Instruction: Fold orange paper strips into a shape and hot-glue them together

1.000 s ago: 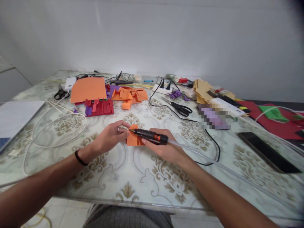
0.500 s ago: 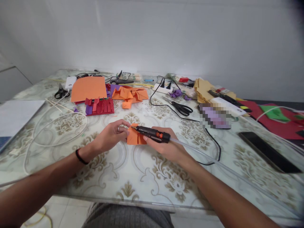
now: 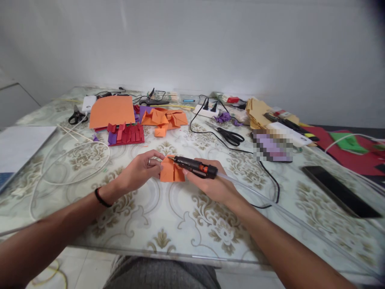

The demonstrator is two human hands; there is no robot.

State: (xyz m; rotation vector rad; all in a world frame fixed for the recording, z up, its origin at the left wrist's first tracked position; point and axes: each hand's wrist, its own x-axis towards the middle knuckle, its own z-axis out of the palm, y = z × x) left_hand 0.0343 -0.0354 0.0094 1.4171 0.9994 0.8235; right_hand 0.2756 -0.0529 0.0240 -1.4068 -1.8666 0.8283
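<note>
My right hand (image 3: pixel 212 182) is closed around a black hot glue gun (image 3: pixel 195 166), which has a long clear glue stick (image 3: pixel 249 187) running out of its back. The gun's nozzle points left, at the upper edge of a small folded orange paper piece (image 3: pixel 168 173). That paper is pinched at its left side by my left hand (image 3: pixel 144 170), which wears a ring. Fingertips of my right hand lie close to the paper's right edge; whether they touch it I cannot tell.
Beyond my hands lie folded red strips (image 3: pixel 129 133), orange folded pieces (image 3: pixel 164 117) and an orange sheet (image 3: pixel 112 112). Black scissors (image 3: pixel 231 137) and a power strip (image 3: pixel 207 111) are further right, with a phone (image 3: pixel 339 190) near the right edge. A white cable (image 3: pixel 43 172) loops at left.
The glue gun's nozzle has shifted slightly right along the paper's upper edge. My right hand has moved a little with it; my left hand stays on the paper.
</note>
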